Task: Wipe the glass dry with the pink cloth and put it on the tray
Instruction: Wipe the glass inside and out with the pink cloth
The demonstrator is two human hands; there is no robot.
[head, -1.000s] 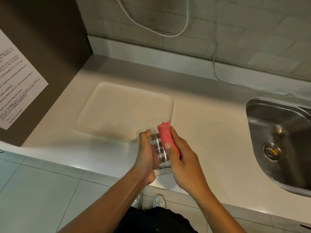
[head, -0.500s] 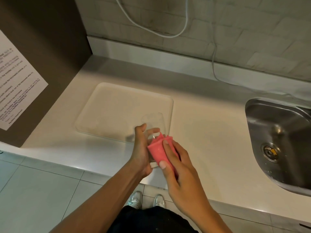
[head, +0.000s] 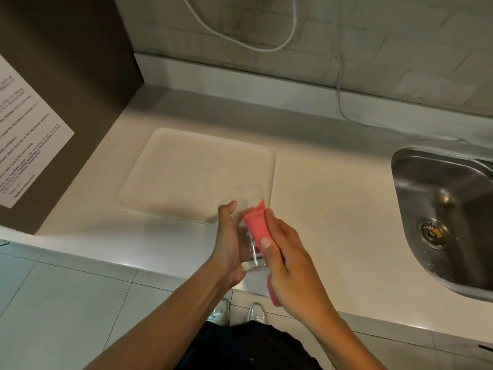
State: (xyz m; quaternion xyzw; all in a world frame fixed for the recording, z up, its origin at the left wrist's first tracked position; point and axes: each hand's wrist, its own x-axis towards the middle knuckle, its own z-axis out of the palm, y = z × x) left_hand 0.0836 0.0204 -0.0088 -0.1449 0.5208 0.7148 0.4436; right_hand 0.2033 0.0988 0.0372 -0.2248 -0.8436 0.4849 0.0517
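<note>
A clear drinking glass (head: 246,209) is held above the counter's front edge, its mouth tilted away from me over the tray's near right corner. My left hand (head: 226,241) wraps its left side. My right hand (head: 288,260) presses a pink cloth (head: 257,225) against the glass's right side, and a tail of the cloth hangs below my palm. The cream tray (head: 186,172) lies flat on the counter, with nothing on it.
A steel sink (head: 448,209) with a drain is set into the counter at the right. White cables hang on the tiled wall behind. A dark panel with a printed notice (head: 24,145) stands at the left. Grey floor tiles and my shoes show below.
The pink cloth has slid along the glass, down toward its base and back up its right side. The glass has turned slightly in my left hand and stays over the tray's corner.
</note>
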